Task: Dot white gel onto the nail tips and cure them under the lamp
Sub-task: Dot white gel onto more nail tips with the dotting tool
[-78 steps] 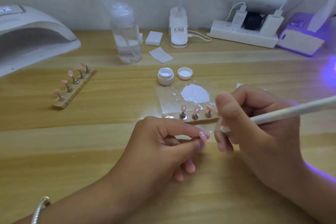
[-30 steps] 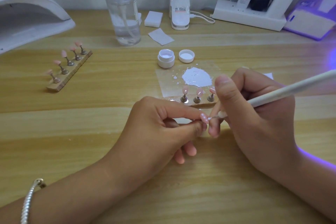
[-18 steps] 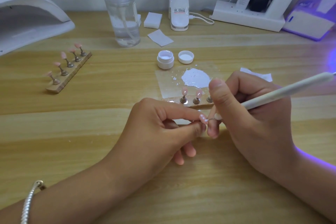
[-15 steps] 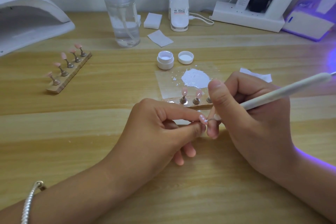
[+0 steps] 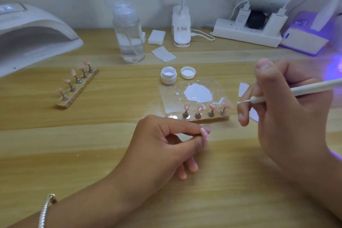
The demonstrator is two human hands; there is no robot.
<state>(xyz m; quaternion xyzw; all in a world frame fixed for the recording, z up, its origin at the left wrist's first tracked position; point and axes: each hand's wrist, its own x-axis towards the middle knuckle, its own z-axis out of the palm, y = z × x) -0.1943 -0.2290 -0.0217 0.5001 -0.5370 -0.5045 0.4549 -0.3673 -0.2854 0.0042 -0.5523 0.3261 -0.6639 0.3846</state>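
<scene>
The pale striped wooden table [image 5: 92, 153] runs back to a white wall. Its rear edge is crowded, while wide bare wood lies in front of and to the left of both hands. The white arched curing lamp [image 5: 33, 33] fills the far left corner with its mouth facing the middle. A white power strip with plugged chargers [image 5: 246, 34] sits at the far right, and a clear plastic pump bottle [image 5: 129, 37] stands between them.

The right hand [image 5: 283, 113] grips a slim white dotting pen [image 5: 305, 89]. Its fine tip is raised beside the right end of the near wooden holder strip [image 5: 203, 119], apart from the left hand. The left hand [image 5: 166, 146] rests low on the wood, thumb and forefinger pinching a single pink nail tip [image 5: 205, 131] just in front of that strip. Pale speckles show on its glossy surface.

Four pink tips stand on the near strip, and one metal spot at its left end is bare. A second wooden strip with five pink tips [image 5: 77, 90] lies well to the left. Behind the near strip, a clear sheet [image 5: 170, 96] carries a white gel puddle [image 5: 199, 92]. The small open white jar [image 5: 168, 76] and its lid [image 5: 188, 72] sit just beyond.
</scene>
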